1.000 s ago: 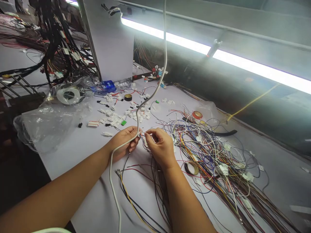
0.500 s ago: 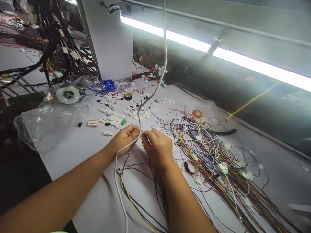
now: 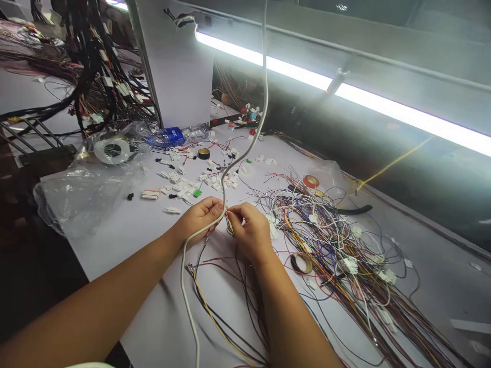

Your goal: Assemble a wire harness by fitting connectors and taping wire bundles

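Note:
My left hand (image 3: 201, 217) is closed in a pinch, thumb over fingers; the small thing in it is hidden by the fingers and a white cable. Close against it on the right, my right hand (image 3: 251, 227) pinches thin wires with thumb and forefinger. Several of these coloured wires (image 3: 229, 225), yellow, orange and dark, hang below the fingertips. A thick white cable (image 3: 224, 181) comes down from above, passes in front of my left hand and runs to the bottom edge. Below the hands, yellow and black wires with metal terminals (image 3: 191, 268) lie on the table.
A tangled wire bundle (image 3: 330, 230) covers the right side. Loose white connectors (image 3: 180, 186) lie beyond my hands. A tape roll (image 3: 302, 263) is by my right forearm. At left are a clear plastic bag (image 3: 76, 204) and a bottle (image 3: 172, 136). A light tube (image 3: 414, 115) hangs above.
My right hand has drawn slightly back and turned, so more of the coloured wires shows between the hands. The left hand keeps its pinch. The whole view has shifted a little.

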Action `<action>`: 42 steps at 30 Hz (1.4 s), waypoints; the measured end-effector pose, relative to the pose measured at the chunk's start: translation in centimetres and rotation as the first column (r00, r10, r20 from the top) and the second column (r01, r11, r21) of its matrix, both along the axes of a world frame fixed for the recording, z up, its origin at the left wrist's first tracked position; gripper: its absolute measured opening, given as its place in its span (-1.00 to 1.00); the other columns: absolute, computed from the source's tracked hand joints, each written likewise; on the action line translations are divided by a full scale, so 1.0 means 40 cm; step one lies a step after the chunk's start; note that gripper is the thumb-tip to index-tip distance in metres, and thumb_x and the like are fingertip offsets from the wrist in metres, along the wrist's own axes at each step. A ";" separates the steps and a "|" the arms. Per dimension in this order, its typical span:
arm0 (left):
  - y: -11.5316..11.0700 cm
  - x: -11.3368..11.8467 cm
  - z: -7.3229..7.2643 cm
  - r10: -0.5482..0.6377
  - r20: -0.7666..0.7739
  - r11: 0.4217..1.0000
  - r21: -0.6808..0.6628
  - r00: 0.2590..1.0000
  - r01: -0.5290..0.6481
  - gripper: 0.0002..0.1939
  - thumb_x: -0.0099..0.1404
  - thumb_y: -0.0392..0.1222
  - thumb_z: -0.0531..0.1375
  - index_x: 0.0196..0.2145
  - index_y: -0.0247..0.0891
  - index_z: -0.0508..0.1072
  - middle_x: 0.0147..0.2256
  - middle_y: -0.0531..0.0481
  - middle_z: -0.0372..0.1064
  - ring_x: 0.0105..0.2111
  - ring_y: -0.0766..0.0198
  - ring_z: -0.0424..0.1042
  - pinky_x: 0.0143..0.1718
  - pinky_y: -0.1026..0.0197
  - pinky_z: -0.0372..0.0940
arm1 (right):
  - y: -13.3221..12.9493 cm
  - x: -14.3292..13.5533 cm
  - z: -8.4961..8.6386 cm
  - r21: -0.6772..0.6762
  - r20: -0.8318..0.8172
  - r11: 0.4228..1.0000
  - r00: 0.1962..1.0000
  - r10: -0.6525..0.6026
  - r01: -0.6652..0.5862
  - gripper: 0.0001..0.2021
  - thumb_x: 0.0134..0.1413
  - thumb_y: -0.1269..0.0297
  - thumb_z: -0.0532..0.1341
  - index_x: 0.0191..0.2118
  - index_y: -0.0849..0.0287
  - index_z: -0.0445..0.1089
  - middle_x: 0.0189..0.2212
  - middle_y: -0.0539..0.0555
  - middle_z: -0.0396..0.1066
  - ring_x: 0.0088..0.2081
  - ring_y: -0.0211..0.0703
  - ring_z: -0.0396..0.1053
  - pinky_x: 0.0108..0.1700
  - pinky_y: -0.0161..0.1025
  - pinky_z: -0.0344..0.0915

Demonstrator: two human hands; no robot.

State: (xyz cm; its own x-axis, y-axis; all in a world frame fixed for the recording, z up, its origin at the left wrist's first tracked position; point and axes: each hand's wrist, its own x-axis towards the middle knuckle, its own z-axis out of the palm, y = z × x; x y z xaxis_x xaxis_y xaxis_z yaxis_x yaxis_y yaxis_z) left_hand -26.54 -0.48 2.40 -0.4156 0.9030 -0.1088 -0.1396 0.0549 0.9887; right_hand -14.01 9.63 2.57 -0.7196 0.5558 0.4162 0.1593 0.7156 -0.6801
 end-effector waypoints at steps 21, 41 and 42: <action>-0.244 -0.168 0.157 0.113 -0.428 0.989 0.138 0.897 -0.059 -0.74 0.23 0.05 0.18 -0.38 -0.20 0.44 -0.53 0.09 0.29 -0.51 0.30 0.24 -0.46 0.28 0.14 | -0.214 -0.096 0.178 -0.731 0.177 0.664 0.897 0.405 -0.156 -0.72 0.17 0.08 0.11 -0.27 0.22 0.36 -0.59 -0.14 0.13 -0.64 -0.44 0.05 -0.58 -0.41 0.01; -0.283 -0.116 0.041 0.160 0.147 0.977 0.116 0.976 -0.178 -0.62 0.14 0.15 0.24 -0.38 -0.22 0.29 -0.60 0.18 0.16 -0.67 0.43 0.07 -0.65 0.35 -0.03 | -0.109 0.131 0.081 -0.689 0.297 0.720 0.938 0.178 0.082 -0.56 0.01 -0.01 0.22 -0.05 0.16 0.36 -0.27 0.07 0.43 -0.48 -0.29 0.26 -0.47 -0.33 0.15; -0.282 -0.116 0.039 0.153 0.151 0.977 0.123 0.977 -0.172 -0.62 0.14 0.15 0.24 -0.38 -0.22 0.29 -0.59 0.17 0.17 -0.66 0.42 0.09 -0.64 0.34 -0.02 | -0.123 0.122 0.080 -0.710 0.319 0.701 0.917 0.240 0.064 -0.56 0.00 0.01 0.24 -0.04 0.15 0.36 -0.30 0.06 0.44 -0.50 -0.32 0.24 -0.51 -0.35 0.10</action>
